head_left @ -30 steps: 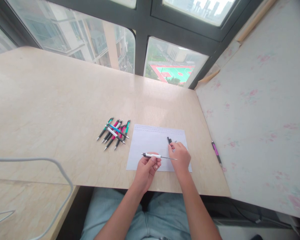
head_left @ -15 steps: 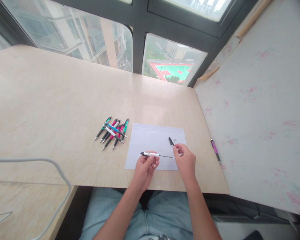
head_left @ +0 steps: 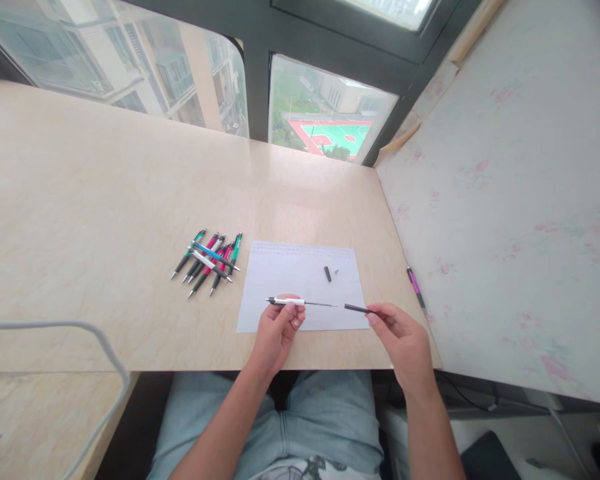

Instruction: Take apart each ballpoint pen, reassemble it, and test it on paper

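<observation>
My left hand [head_left: 278,328] is closed on a white pen body [head_left: 286,301] whose thin refill sticks out to the right. My right hand [head_left: 403,337] pinches a black pen piece [head_left: 357,309], held just right of the refill's tip and apart from it. Both hover over the near edge of a white sheet of paper [head_left: 290,273]. A small black part [head_left: 327,273] and a tiny bit next to it lie on the sheet.
A pile of several coloured pens [head_left: 207,259] lies left of the sheet on the beige table [head_left: 105,200]. A pink pen [head_left: 416,287] rests at the table's right edge by the wall. A grey wire loop [head_left: 80,333] crosses the lower left. Windows stand behind.
My right hand has drawn away to the right with the black piece, off the refill. The left hand keeps the white body. The camera has tilted a little.
</observation>
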The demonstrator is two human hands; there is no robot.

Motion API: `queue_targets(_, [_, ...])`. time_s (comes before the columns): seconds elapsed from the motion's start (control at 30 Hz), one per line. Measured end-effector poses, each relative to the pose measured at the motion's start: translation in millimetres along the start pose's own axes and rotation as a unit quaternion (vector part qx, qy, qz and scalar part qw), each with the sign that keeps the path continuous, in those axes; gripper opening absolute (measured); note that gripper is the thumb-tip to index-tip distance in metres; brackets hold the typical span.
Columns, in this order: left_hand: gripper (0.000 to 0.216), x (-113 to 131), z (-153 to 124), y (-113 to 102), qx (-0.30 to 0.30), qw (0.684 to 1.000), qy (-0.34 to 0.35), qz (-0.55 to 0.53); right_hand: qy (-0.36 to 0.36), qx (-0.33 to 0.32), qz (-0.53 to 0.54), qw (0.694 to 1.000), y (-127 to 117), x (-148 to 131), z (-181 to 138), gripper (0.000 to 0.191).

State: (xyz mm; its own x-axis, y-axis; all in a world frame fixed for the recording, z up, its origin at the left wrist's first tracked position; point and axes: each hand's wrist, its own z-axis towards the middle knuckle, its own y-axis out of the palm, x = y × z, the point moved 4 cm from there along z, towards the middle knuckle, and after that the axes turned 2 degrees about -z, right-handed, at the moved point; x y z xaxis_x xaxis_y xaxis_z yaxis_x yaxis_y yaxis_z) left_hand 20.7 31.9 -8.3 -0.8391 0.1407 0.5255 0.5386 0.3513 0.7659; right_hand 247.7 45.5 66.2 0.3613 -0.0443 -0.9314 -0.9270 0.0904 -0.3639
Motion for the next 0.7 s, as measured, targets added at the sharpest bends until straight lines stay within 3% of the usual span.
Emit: queue_targets(0.7, [0.019, -1, -3, 5, -0.032, 0.999, 0.008, 0.043, -0.043, -0.049, -0.042, 0.997, 25, -11, -3, 0.018])
